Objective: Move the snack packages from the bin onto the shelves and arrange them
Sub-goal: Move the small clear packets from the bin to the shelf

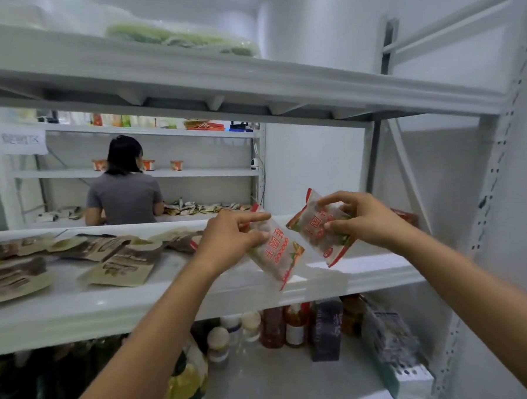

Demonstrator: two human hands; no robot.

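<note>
at centre frame the left hand (230, 237) and right hand (361, 221) each pinch a light, crinkly, slippery snack packet (277, 253), best gripped near its sealed edges.

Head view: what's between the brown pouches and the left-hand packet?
Head view: the left hand, pinching that packet, fills most of it; a red-edged corner peeks out beside the brown pouches, else bare shelf.

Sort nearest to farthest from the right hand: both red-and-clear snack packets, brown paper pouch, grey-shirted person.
1. Right red-and-clear snack packet: in the right hand.
2. Left red-and-clear snack packet: in left hand.
3. Brown paper pouch: shelf, left.
4. Grey-shirted person: far behind.
</note>
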